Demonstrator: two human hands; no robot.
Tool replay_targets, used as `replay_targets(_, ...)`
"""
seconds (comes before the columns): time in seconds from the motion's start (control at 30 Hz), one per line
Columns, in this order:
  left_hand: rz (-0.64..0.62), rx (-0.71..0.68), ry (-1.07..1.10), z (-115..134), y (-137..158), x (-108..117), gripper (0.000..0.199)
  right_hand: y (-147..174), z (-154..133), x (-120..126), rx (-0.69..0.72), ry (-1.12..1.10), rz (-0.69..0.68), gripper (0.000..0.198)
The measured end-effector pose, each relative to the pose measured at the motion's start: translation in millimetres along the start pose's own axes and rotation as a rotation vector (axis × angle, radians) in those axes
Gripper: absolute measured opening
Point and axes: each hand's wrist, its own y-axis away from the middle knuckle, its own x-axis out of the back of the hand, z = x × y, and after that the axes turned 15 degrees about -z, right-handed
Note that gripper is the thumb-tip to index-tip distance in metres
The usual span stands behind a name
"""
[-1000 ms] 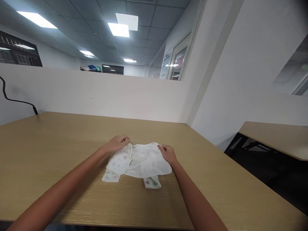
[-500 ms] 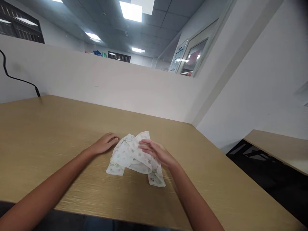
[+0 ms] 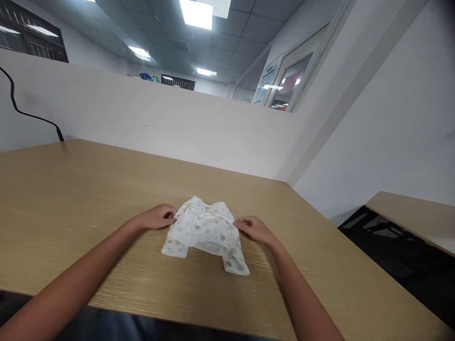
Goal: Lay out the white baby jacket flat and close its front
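Observation:
A small white baby shirt [image 3: 206, 228] with a print of little figures and pastel dots lies on the wooden table [image 3: 117, 270]. Its two sleeves point toward me, and soft wrinkles cross its upper part. At the shirt's left edge, my left hand [image 3: 159, 217] is closed, thumb and fingers pinching the cloth near the shoulder. My right hand [image 3: 254, 228] pinches the opposite edge, by the right shoulder. The fingertips of both hands are partly hidden by the curled fingers.
A low white partition [image 3: 170, 123] borders the table's far side. A black cable [image 3: 35, 116] hangs down to the table at the far left. Another tabletop [image 3: 415, 218] stands to the right, beyond a gap, with dark framework under it.
My right hand has moved off the top of the shirt to its right edge and closed there. The upper part of the shirt now lies flatter. My left hand now pinches the left edge.

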Motion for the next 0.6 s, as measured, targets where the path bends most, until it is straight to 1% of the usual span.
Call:
replay_targets(0.13,0.058,0.069,0.114,2.7,-2.9,-3.7,0.035,-2.2,-2.4,-9.2,0.035,0.038,-0.102,0.043)
replay_targets(0.23,0.15,0.093,0.318,4.2,-4.9,-6.5,0.041,-3.4,-1.3,-10.5,0.08,0.055,-0.125,0.041)
replay_targets(0.33,0.221,0.096,0.549,3.9,-6.6,-8.5,0.044,-5.6,3.8,-9.2,0.103,0.08,-0.08,0.04)
replay_targets(0.43,0.274,0.139,0.717,3.1,-6.3,-6.4,0.048,-7.9,13.6,-4.1,0.072,-0.007,0.004,0.041)
replay_targets(0.5,0.3,0.204,0.749,3.0,-4.5,-2.2,0.052,-8.9,21.7,1.0,0.042,-0.072,0.057,0.042)
replay_targets(0.6,0.311,0.279,0.719,3.6,0.4,5.7,0.055,-8.7,30.8,7.5,0.0,-0.087,0.112,0.042)
